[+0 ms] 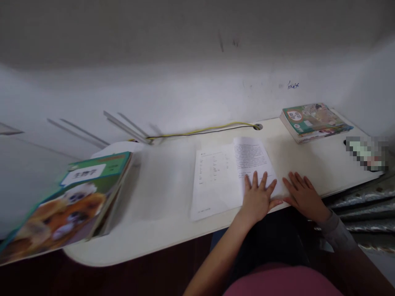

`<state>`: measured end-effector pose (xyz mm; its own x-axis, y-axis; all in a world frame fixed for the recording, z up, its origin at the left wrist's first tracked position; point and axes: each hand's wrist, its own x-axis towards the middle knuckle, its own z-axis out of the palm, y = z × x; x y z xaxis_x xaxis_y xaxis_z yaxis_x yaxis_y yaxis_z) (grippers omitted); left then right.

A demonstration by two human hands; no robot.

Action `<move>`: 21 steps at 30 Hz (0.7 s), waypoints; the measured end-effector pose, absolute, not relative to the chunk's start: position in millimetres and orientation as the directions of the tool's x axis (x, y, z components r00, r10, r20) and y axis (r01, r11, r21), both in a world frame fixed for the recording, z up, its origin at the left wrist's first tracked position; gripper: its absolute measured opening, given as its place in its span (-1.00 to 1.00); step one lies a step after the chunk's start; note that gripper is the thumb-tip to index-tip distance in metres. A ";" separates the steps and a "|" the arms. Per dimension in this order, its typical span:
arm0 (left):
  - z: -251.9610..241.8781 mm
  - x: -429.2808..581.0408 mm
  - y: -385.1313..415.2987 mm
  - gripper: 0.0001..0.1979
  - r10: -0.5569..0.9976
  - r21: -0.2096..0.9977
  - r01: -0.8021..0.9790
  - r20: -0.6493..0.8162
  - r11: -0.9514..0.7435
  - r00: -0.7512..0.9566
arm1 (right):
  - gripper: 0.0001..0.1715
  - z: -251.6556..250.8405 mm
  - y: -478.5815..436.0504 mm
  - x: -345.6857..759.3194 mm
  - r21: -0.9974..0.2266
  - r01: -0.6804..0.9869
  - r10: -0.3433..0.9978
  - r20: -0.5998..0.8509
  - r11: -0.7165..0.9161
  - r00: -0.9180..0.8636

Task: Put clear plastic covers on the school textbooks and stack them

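An open booklet of printed pages (pixel 212 185) lies on the white desk (pixel 160 193) in front of me. My left hand (pixel 256 199) rests flat with fingers spread on the lower part of its right page. That page curves up a little toward the fold, and my fingers cover some of its lower lines. Just right of the booklet, my right hand (pixel 304 195) lies palm down on the desk near the front edge, fingers stretched out. Neither hand grips anything.
A stack of textbooks (pixel 77 201) stands at the left end, overhanging the front edge. Another stack (pixel 313 119) sits at the back right, beside a blurred-out phone-like object (pixel 359 152). A yellow cable (pixel 197 130) runs along the wall into a round desk hole (pixel 258 127).
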<state>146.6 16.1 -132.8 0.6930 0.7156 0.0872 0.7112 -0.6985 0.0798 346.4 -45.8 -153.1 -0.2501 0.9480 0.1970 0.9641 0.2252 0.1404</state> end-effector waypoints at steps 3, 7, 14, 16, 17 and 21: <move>-130.2 150.5 15.3 -0.29 0.719 0.077 0.715 0.084 -0.695 0.690 | -0.32 -155.7 -46.1 349.1 0.112 0.970 0.949 0.209 0.217 -0.236; -127.9 157.7 15.5 -0.28 0.711 0.070 0.708 0.066 -0.703 0.700 | -0.33 -160.5 -46.4 352.6 0.052 0.973 0.945 0.231 0.226 -0.232; -128.3 168.8 14.7 -0.25 0.692 0.098 0.690 -0.011 -0.717 0.722 | -0.34 -163.0 -46.2 354.0 0.035 0.974 0.945 0.234 0.226 -0.228; -130.5 171.2 13.7 -0.22 0.696 0.112 0.692 0.000 -0.714 0.718 | -0.35 -162.7 -46.2 353.6 0.035 0.975 0.946 0.234 0.221 -0.223; -131.8 172.1 13.1 -0.21 0.699 0.116 0.693 0.011 -0.711 0.715 | -0.35 -162.7 -46.1 353.4 0.033 0.975 0.947 0.233 0.221 -0.223; -135.9 172.8 9.8 -0.20 0.701 0.122 0.693 0.040 -0.711 0.712 | -0.32 -163.9 -45.9 352.6 0.024 0.975 0.948 0.231 0.221 -0.220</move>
